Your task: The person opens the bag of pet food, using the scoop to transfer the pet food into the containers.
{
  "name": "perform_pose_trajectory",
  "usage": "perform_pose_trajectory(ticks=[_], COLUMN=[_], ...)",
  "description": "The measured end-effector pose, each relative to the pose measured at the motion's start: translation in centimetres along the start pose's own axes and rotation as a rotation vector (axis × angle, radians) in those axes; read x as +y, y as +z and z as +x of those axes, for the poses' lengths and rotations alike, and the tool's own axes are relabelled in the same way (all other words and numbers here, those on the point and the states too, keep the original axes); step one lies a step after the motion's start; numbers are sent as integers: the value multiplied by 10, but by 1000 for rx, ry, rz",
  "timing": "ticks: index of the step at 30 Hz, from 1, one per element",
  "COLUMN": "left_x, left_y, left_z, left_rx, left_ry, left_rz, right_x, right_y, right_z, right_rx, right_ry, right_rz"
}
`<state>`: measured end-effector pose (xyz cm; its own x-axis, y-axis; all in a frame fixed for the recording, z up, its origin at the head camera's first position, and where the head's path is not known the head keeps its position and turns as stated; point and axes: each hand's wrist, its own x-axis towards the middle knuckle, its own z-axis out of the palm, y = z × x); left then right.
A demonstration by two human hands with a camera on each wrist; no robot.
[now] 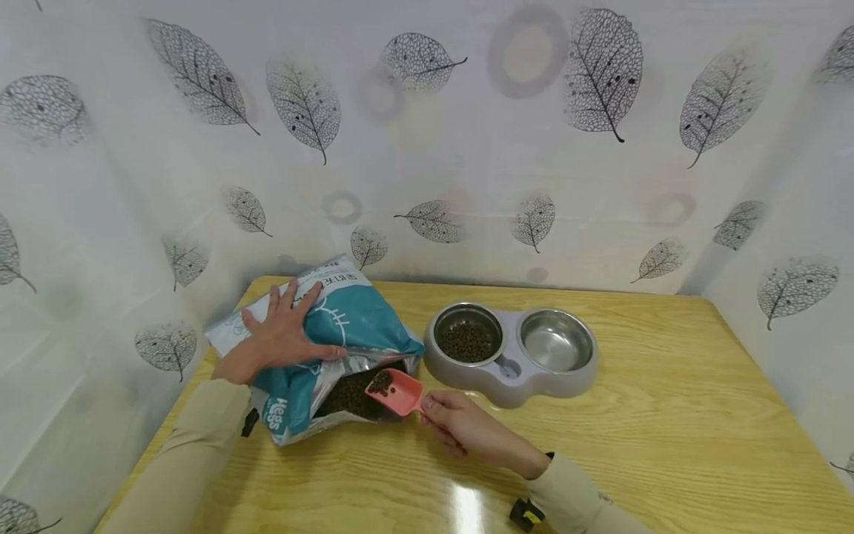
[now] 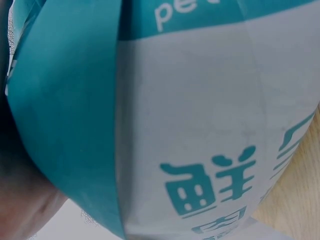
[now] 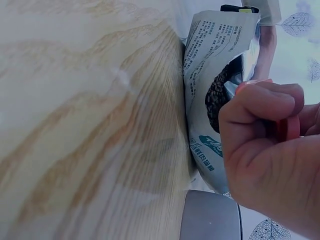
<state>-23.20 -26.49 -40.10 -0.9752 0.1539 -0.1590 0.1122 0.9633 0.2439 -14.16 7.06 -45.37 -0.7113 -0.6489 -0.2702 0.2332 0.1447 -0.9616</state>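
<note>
A teal and white pet food bag (image 1: 363,315) lies on its side on the table, its mouth facing the near right. Dark brown kibble (image 1: 348,397) shows inside the opening. My left hand (image 1: 283,334) rests spread on top of the bag, thumb near the mouth. With my right hand (image 1: 467,426) I grip the handle of a pink scoop (image 1: 404,394); its bowl is at the bag's mouth and carries a little kibble at the tip. In the right wrist view the fingers of my right hand (image 3: 265,145) curl round the handle, and the scoop is mostly hidden.
A grey double bowl stand (image 1: 510,389) stands right of the bag. Its left metal bowl (image 1: 468,308) contains kibble, while the right metal bowl (image 1: 557,348) shows bare metal. Leaf-patterned sheeting (image 1: 460,170) surrounds the wooden table (image 1: 667,415) at the back and sides.
</note>
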Motion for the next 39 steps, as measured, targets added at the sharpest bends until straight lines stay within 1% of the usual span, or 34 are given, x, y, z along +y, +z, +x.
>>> perform_pose_trajectory(ticks=[7,10,12,17,19,21,26,29,31,35,37,39], left_x=[-1,0,0,0,1,0,0,-1,-2,-2,-2,-2], left_y=[0,0,0,-1,-1,-1,0,1,1,2,2,2], left_z=[1,0,0,0,0,0,-1,0,0,1,1,1], left_rx=[1,0,0,4,7,9,7,11,12,11,10,9], left_ry=[1,3,3,4,5,7,8,9,11,10,9,8], left_rz=[-3,-6,-6,-13,-14,-15,-13,-14,-16,-13,-12,-11], right_x=[-1,0,0,0,0,0,0,-3,-6,-13,-16,-18], right_y=[0,-1,-2,-4,-6,-7,-15,-22,-28,-41,-47,-54], right_z=[-2,-3,-4,-6,-7,-8,-9,-9,-10,-12,-13,-14], right_rx=[-8,-17,-28,-59,-62,-58,-35,18,80,230,321,422], right_ry=[-8,-31,-70,-215,-258,-281,-308,-316,-313,-289,-275,-253], right_rz=[20,31,44,102,120,129,125,83,42,-73,-141,-233])
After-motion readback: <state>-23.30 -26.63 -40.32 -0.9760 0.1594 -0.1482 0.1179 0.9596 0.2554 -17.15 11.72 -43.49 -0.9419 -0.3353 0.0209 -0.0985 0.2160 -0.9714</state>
